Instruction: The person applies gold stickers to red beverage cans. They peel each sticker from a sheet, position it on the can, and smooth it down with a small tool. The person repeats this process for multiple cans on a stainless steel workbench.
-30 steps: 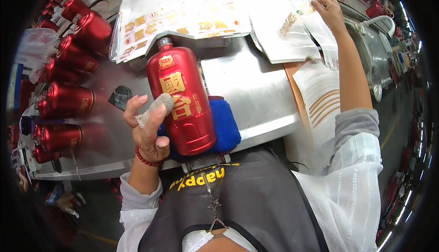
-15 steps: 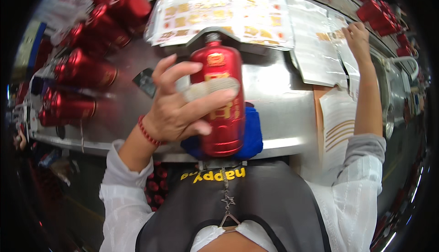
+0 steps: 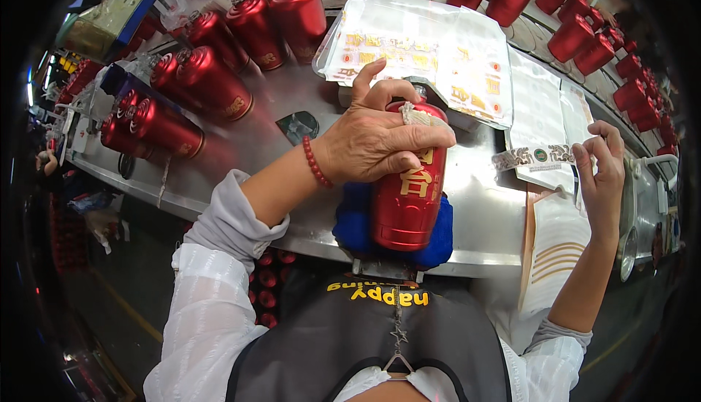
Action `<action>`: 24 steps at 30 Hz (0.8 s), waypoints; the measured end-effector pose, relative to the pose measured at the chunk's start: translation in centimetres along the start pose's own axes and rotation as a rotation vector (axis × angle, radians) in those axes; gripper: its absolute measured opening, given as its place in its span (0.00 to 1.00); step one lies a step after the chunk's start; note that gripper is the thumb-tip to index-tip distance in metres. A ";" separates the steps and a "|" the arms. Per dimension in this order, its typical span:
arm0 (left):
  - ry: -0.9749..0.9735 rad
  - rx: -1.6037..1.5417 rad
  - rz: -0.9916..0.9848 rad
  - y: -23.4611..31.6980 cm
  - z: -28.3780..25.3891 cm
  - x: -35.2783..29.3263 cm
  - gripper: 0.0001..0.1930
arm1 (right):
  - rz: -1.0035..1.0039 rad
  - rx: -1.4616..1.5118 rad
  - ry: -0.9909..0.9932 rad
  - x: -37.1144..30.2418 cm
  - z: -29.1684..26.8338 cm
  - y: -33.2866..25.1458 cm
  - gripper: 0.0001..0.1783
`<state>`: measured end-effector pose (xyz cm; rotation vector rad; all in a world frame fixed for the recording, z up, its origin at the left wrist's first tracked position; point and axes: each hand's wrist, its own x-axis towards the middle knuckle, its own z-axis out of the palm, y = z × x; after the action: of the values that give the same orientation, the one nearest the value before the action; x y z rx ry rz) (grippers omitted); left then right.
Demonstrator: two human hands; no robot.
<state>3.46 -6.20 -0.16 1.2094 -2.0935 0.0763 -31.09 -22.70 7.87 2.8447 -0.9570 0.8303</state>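
A glossy red bottle [image 3: 407,216] with gold characters rests on a blue cloth [image 3: 437,235], neck pointing away from me. My left hand [image 3: 376,139] is wrapped over its upper part from the left, a pale covering [image 3: 422,115] on one finger. Off to the right, my right hand [image 3: 603,172] pinches one end of a patterned strip label [image 3: 537,157] with a small green oval in it. The strip stretches leftward from my fingertips, apart from the bottle. The bottle's shoulder is mostly hidden behind my left hand.
Sheets of gold and red stickers [image 3: 409,44] lie on a stand beyond the bottle. White backing sheets [image 3: 529,102] and a sheet with brown curved strips [image 3: 558,256] lie to the right. Several red bottles [image 3: 212,84] stand at the left, more [image 3: 573,37] at the far right. A dark flat piece [image 3: 298,127] lies on the metal table.
My right hand has come away from the backing sheets with the strip label in its fingers. My left hand has settled further across the bottle. The whole view has shifted.
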 end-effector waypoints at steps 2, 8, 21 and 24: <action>0.056 -0.042 0.021 -0.5 0.4 0.3 0.27 | -0.020 -0.003 0.015 0.2 -0.2 -0.3 0.12; 0.033 0.037 0.021 1.0 0.4 -0.6 0.27 | 0.001 0.012 -0.002 0.4 -0.4 -1.3 0.12; 0.176 -0.191 -0.286 8.7 -2.1 -6.3 0.23 | -0.441 0.132 -0.063 3.8 -4.4 -10.5 0.11; 0.342 -0.455 -0.351 7.7 -2.6 -1.6 0.34 | -0.635 0.089 -0.069 5.0 -6.4 -13.0 0.10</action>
<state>-0.63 0.27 3.06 1.1623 -1.4761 -0.3163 -23.40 -13.75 17.62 2.9669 0.0143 0.7055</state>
